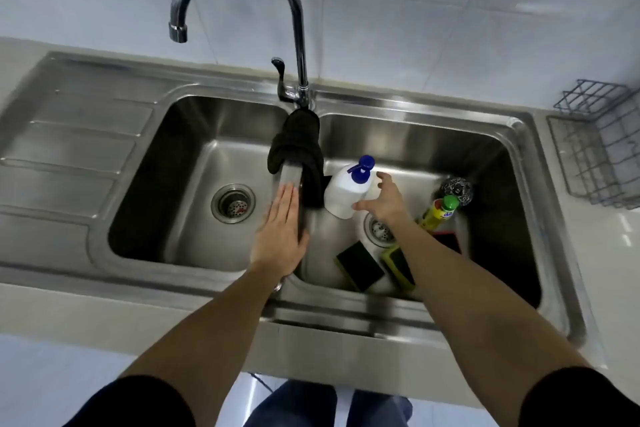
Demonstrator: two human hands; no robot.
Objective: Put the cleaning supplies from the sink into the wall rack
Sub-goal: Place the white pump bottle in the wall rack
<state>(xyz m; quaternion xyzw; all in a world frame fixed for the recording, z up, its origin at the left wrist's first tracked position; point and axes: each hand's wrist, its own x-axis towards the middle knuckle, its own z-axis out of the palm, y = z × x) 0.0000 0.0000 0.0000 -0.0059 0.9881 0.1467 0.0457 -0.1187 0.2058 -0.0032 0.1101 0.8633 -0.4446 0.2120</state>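
Note:
In the right basin of the steel sink (516, 136) stands a white pump bottle (343, 194) with a blue pump head. My right hand (384, 201) hovers at its right side, fingers spread, not closed on it. A yellow bottle (437, 215) with a green cap leans further right, next to a steel scourer (457, 189). Two green-and-yellow sponges (360, 265) lie near the front of the basin; a red item (448, 241) peeks out beside my forearm. My left hand (282, 236) rests flat on the divider between the basins. The wire wall rack (602, 149) hangs at the far right.
A dark cloth (298, 146) is draped over the divider just beyond my left hand. The chrome faucet (298, 46) arches over the left basin (194, 184), which holds only its drain. A ribbed drainboard (65, 156) lies at the left.

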